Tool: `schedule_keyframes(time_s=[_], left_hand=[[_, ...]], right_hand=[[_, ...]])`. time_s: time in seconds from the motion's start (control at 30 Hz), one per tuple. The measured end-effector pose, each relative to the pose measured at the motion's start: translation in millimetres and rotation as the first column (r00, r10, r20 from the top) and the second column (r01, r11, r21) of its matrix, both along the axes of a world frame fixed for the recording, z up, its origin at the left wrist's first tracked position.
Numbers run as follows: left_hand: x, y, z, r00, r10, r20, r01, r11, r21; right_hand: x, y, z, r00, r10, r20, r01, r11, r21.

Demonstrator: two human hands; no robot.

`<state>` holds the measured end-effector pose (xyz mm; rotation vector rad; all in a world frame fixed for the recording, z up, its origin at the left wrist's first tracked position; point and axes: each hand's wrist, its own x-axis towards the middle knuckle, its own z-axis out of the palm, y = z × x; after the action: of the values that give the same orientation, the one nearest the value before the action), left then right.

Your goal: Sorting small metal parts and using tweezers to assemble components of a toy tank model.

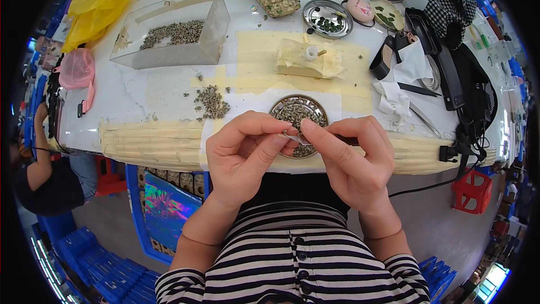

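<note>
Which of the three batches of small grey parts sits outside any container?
The loose pile on the table, just beyond the left hand; the other two lie inside the clear box and the round dish.

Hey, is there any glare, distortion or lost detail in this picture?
Head view: the white table's near edge bows, and the corners go black; head view: coloured glare streaks the shiny sheet; head view: the small shiny item at the fingertips of the left hand and right hand is too small to make out.
</note>
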<state>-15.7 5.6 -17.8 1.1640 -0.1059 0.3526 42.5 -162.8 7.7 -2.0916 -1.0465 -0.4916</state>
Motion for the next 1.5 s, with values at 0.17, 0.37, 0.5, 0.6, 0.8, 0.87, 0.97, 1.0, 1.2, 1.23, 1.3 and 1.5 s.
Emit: schedule_keyframes(time_s=[0.17,0.37,0.5,0.6,0.8,0.87,0.97,1.0,1.2,1.23,1.3,1.5], left_hand=[[1.0,1.4,-0.9,1.0,-0.004,0.012,0.005,1.0,-0.023],[1.7,1.9,-0.9,1.0,0.002,0.024,-0.001,0.998,-0.063],[1.5,2.2,-1.8,0.999,0.009,0.031,-0.007,0.998,-0.066],[1.4,2.9,-2.4,0.999,0.006,0.036,-0.004,0.998,-0.069],[0.8,3.1,-3.9,0.999,0.005,0.044,-0.001,0.996,-0.085],[0.8,3.2,-4.3,0.999,0.006,0.044,-0.002,0.996,-0.087],[0.9,3.5,-4.0,0.999,0.005,0.041,-0.002,0.996,-0.088],[0.8,3.5,-3.6,0.999,0.005,0.041,-0.001,0.996,-0.087],[0.9,3.8,-4.4,0.999,0.005,0.044,0.0,0.995,-0.098],[1.0,3.8,-4.4,0.999,0.005,0.044,0.0,0.995,-0.098],[0.8,3.8,-5.0,0.999,0.006,0.042,-0.001,0.995,-0.102],[1.0,4.0,-4.1,0.999,0.007,0.042,-0.003,0.996,-0.088]], right_hand=[[-0.7,1.2,-0.5,0.999,0.0,-0.034,0.001,0.999,0.04],[-1.5,4.5,-2.7,0.999,0.017,-0.042,-0.014,0.998,0.068],[-1.1,7.8,-10.8,0.999,0.016,-0.041,-0.01,0.991,0.131],[-1.8,9.2,-10.8,0.998,0.022,-0.056,-0.013,0.989,0.148],[-3.5,10.6,-10.9,0.997,0.024,-0.072,-0.013,0.987,0.159],[-3.3,11.1,-11.0,0.997,0.026,-0.072,-0.014,0.987,0.162],[-3.1,12.0,-11.4,0.997,0.029,-0.074,-0.016,0.986,0.166],[-3.1,12.0,-11.7,0.997,0.029,-0.074,-0.016,0.986,0.164],[-2.7,12.8,-12.5,0.998,0.019,-0.053,-0.011,0.987,0.158],[-2.6,12.8,-12.5,0.999,0.018,-0.048,-0.01,0.988,0.156],[-2.6,13.0,-12.5,0.999,0.014,-0.038,-0.008,0.988,0.153],[-1.2,12.4,-13.6,1.0,-0.001,0.016,-0.001,0.992,0.128]])
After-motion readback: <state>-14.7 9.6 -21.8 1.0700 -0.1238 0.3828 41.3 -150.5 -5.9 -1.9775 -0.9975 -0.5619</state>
